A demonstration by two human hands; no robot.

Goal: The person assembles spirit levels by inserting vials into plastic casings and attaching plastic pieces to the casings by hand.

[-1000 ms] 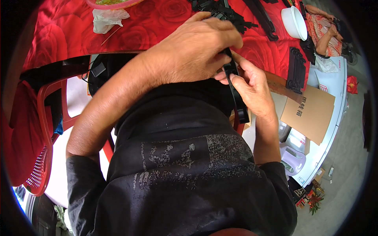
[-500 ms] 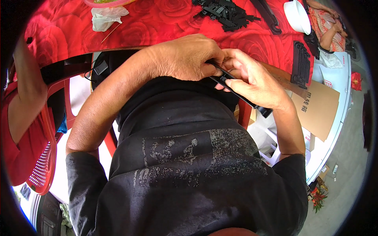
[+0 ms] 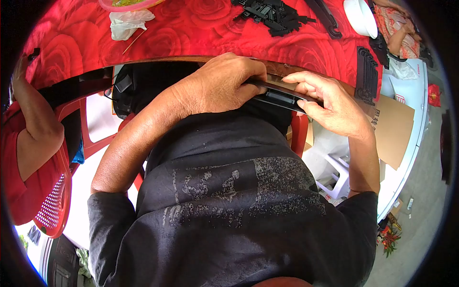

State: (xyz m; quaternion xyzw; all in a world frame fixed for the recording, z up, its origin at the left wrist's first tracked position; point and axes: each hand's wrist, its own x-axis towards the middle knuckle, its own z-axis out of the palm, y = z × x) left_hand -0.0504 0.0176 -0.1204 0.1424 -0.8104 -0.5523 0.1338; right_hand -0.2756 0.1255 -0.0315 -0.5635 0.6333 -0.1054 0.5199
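A long, narrow black plastic piece (image 3: 281, 99) with a recessed channel lies across both hands, just in front of the table edge. My left hand (image 3: 224, 85) is closed on its left end, with the thumb along it and the other fingers curled out of sight. My right hand (image 3: 330, 103) grips the right part between the thumb on the near side and fingers behind; its index finger stretches out above the piece. Beyond the hands, a heap of small black plastic parts (image 3: 272, 16) rests on the red rose-patterned tablecloth (image 3: 191, 28).
Several long black strips (image 3: 366, 76) lie at the table's right edge, near a white bowl (image 3: 360, 18). A crumpled white plastic bag (image 3: 128, 24) is at the far left. Brown cardboard (image 3: 394, 129) lies to the right. Another person's arm (image 3: 38, 119) is at left beside a red chair (image 3: 62, 201).
The black piece has swung from a steep slant to nearly level, and its channel now faces up more. My right hand has moved right and its index finger has lifted away.
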